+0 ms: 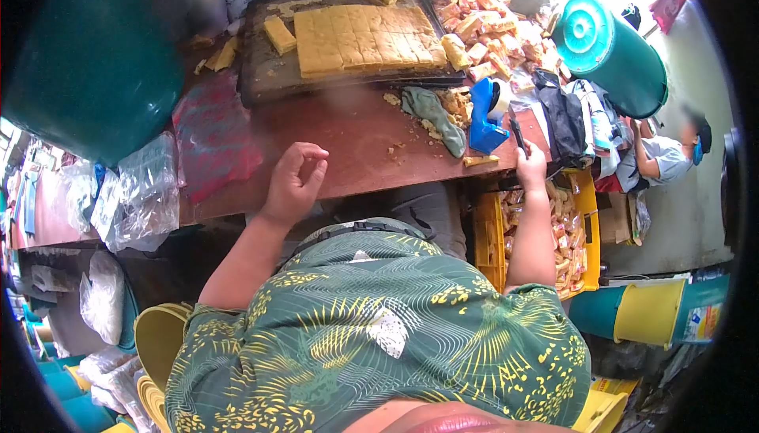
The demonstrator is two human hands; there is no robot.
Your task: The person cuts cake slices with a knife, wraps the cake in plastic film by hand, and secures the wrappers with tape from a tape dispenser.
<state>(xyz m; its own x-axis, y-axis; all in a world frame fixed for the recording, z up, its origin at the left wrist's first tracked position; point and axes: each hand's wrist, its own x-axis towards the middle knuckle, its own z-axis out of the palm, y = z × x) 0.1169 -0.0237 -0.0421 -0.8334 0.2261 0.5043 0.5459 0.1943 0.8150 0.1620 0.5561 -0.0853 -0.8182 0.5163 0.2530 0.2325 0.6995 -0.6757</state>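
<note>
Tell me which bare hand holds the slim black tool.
The right hand, near the blue plastic tape dispenser, grips the slim black tool; no object shows in the left hand.

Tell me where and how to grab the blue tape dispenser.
The blue tape dispenser is probably best gripped with the empty left hand at its near end, from the near side: its tape roll sits toward the far end, and green cloth lies to its left.

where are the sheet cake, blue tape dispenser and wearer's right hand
Sheet cake (368, 39): head view, middle of top.
Blue tape dispenser (480, 114): head view, blue body.
Right hand (532, 166): head view, middle of hand.
</note>
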